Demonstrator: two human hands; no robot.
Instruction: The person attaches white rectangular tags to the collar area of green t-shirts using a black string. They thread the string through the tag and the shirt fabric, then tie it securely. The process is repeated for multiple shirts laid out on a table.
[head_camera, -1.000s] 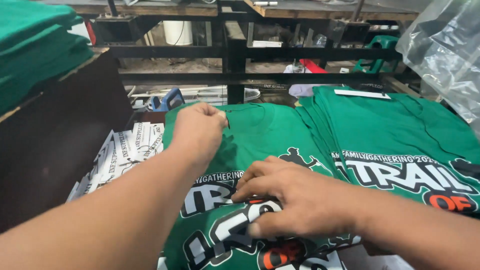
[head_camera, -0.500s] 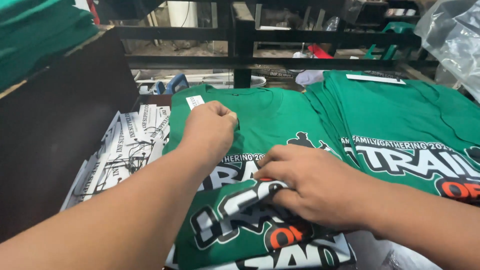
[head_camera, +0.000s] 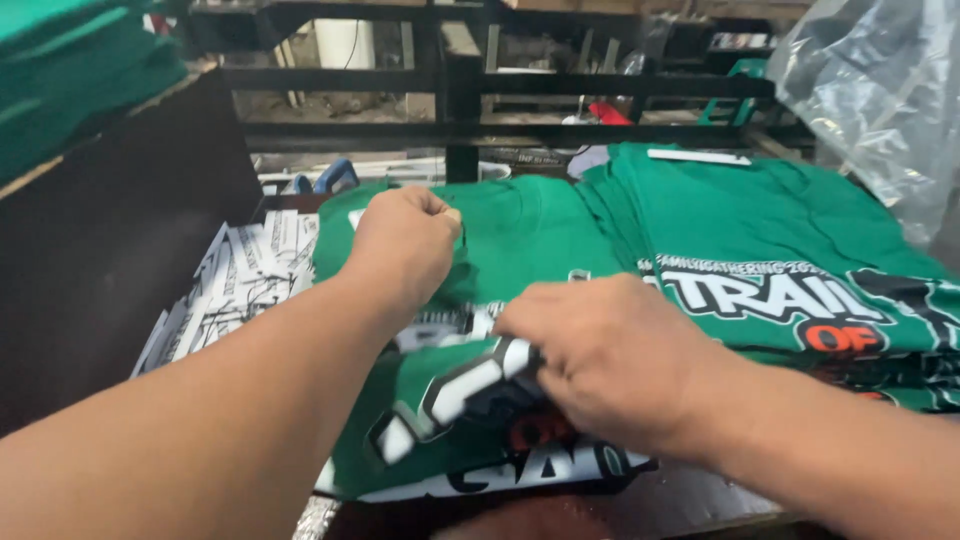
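Your left hand (head_camera: 405, 240) is closed in a fist, pinching the upper part of the green shirt (head_camera: 520, 235), arm stretched forward across the work surface. Your right hand (head_camera: 610, 355) curls knuckles-up, fingers gripping the bunched printed front of the same shirt. The shirt lies under both hands, beside a stack of green shirts (head_camera: 780, 230) to the right and printed sheets (head_camera: 245, 275) to the left.

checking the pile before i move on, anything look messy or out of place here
Only the green shirt under both hands: the right hand bunches its printed front into folds and the left hand grips near the collar. The shirt stack beside it lies flat.
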